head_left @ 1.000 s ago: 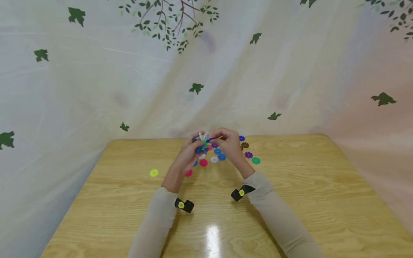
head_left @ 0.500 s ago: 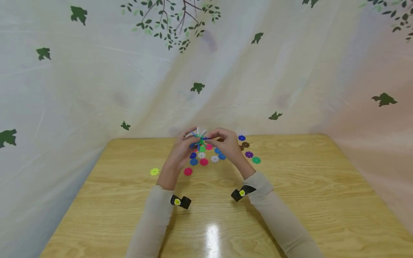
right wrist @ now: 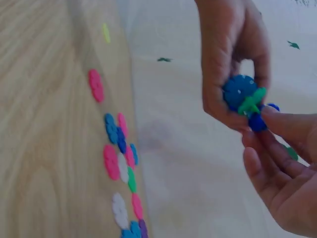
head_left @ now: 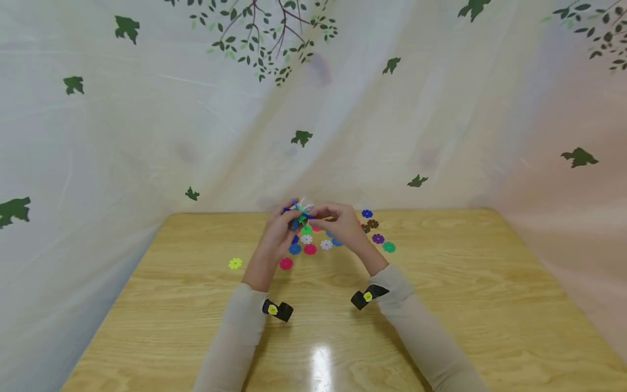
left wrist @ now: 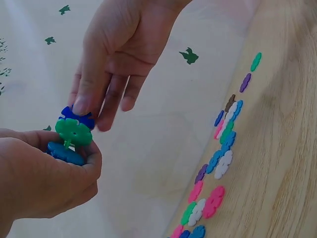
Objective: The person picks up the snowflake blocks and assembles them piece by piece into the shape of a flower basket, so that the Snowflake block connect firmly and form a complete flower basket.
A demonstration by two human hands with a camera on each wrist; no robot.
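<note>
above the far middle of the light wooden table (head_left: 441, 305), both hands meet around a small cluster of interlocked plastic flower-shaped discs, blue and green with a white piece on top (head_left: 300, 213). the left hand (head_left: 274, 235) grasps the cluster from below, fingers curled around a blue disc (right wrist: 239, 92), with a green disc (left wrist: 73, 132) slotted upright into it. the right hand (head_left: 343, 224) pinches a dark blue disc (left wrist: 77, 115) at the top of the cluster between thumb and fingertips. the cluster is held clear of the table surface. beneath the hands lie loose plastic flower discs in pink, white, blue, green, purple and brown (head_left: 313, 246), scattered close together; a single yellow disc (head_left: 235, 263) lies apart toward the left. a pale curtain printed with green leaves (head_left: 147, 136) hangs behind the table.
</note>
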